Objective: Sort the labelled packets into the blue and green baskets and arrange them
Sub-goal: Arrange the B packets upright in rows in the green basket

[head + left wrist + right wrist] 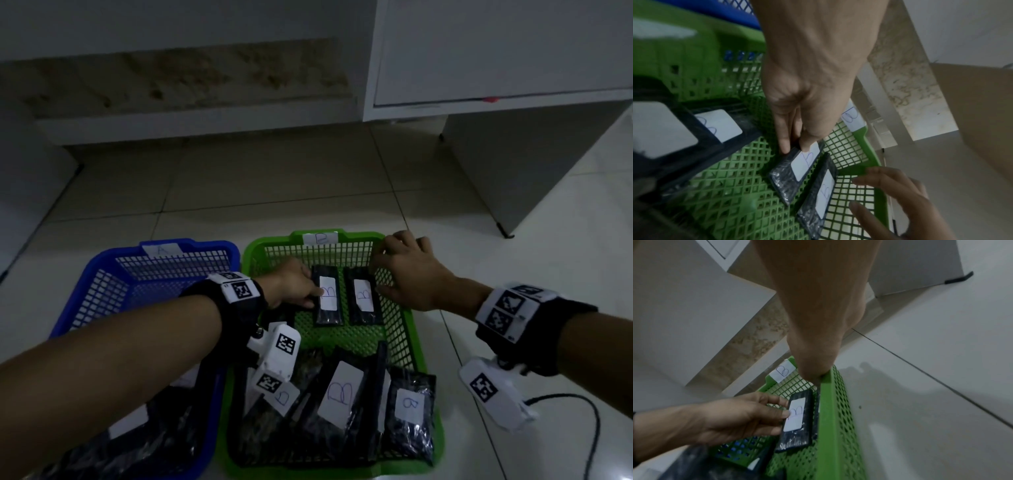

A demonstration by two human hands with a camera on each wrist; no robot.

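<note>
On the floor stand a blue basket tagged A and a green basket tagged B. Two small black packets with B labels lie side by side at the green basket's far end. My left hand pinches the left packet at its left edge, thumb on the label; the left wrist view shows this hand on that packet. My right hand rests open over the basket's far right corner, beside the right packet. The right wrist view shows it on the green rim.
Several larger B-labelled packets are piled at the green basket's near end, and dark packets fill the blue basket's near end. A white cabinet stands at the back right, a low ledge behind. A black cable lies at right.
</note>
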